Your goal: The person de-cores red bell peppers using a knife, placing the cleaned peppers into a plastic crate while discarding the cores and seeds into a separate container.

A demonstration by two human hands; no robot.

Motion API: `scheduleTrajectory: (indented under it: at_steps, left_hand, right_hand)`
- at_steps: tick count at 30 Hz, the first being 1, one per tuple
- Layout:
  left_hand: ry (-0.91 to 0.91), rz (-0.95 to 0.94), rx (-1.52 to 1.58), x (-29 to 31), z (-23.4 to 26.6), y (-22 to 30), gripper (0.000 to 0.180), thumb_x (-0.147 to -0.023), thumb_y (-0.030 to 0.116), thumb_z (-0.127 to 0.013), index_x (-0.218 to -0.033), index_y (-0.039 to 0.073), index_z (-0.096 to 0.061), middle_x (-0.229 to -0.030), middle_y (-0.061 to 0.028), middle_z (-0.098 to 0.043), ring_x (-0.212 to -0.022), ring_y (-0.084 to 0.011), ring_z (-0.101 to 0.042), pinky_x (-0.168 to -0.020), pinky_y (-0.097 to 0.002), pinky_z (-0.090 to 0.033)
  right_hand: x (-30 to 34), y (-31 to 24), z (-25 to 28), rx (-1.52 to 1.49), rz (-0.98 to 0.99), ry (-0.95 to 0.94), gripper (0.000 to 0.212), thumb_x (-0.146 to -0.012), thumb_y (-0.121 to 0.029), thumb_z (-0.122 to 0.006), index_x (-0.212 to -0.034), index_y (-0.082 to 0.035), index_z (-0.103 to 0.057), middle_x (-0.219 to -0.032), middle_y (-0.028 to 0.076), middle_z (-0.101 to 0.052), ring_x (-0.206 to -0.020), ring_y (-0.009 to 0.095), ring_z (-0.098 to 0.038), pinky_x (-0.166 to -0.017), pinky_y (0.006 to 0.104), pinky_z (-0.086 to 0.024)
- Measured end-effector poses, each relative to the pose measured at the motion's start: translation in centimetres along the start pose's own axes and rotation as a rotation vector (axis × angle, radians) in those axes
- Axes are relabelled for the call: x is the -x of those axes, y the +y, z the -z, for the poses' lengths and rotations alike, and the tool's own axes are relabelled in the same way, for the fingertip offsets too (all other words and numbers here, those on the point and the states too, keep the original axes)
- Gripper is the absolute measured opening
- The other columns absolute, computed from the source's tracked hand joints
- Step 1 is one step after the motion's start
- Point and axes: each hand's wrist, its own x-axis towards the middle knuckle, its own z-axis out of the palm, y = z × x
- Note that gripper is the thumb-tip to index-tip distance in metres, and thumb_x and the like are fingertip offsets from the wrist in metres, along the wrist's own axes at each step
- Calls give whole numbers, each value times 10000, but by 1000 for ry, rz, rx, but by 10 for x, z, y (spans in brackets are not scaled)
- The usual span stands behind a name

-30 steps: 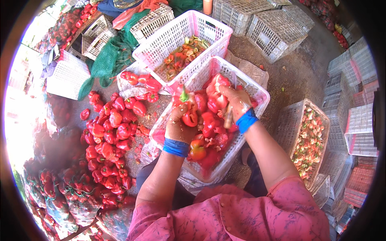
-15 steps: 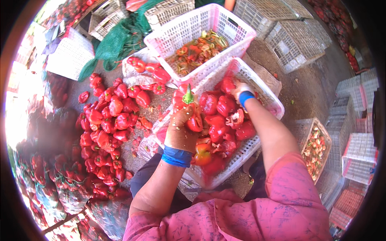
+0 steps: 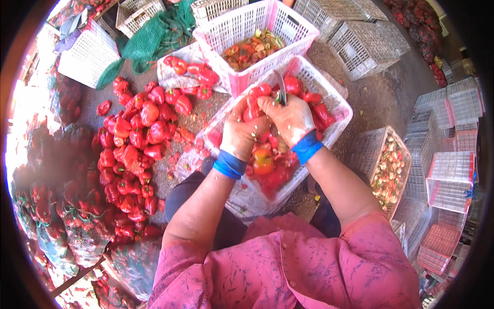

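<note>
Over a white plastic crate (image 3: 337, 114) in front of me, both gloved hands have come together. My left hand (image 3: 238, 135) is closed round a red bell pepper (image 3: 252, 101), partly hidden by the fingers. A knife (image 3: 281, 86) with a short curved blade is in my right hand (image 3: 292, 121), its blade pointing up and away beside the pepper. The handle is mostly covered by my fingers. Below the hands, the crate holds several red peppers and one yellow-orange pepper (image 3: 263, 162).
A heap of red peppers (image 3: 136, 136) lies on the floor at left, with filled mesh sacks (image 3: 90, 239) nearer me. Beyond the front crate stands another white crate (image 3: 231, 80) holding pepper scraps. A crate of pale bits (image 3: 389, 172) is at right, near stacked crates (image 3: 450, 180).
My right hand has left the peppers at the crate's far right and come in beside my left, where the knife now shows. The green-stemmed top seen above my left hand is out of sight.
</note>
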Motion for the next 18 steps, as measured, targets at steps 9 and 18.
scheduleTrajectory:
  at_steps: [9, 18]
  left_hand:
    - [-215, 240, 305, -7, 54, 2, 432, -870, 395, -633, -1128, 48, -612, -805, -75, -667, -665, -233, -642, -531, -316, -506]
    - [43, 149, -737, -15, 38, -56, 701, -695, 281, -808, -1303, 30, -568, -1050, -136, -711, -914, -212, -688, -809, -320, -539]
  right_hand:
    - [3, 5, -34, -722, -301, -119, 293, -864, -318, -687, -915, -32, -647, -709, 87, -645, -460, 197, -570, -411, 367, -469]
    - [46, 37, 136, -461, -160, 364, 369, -931, -368, -639, -1122, -56, -682, -782, 85, -677, -461, 129, -550, -415, 291, -476]
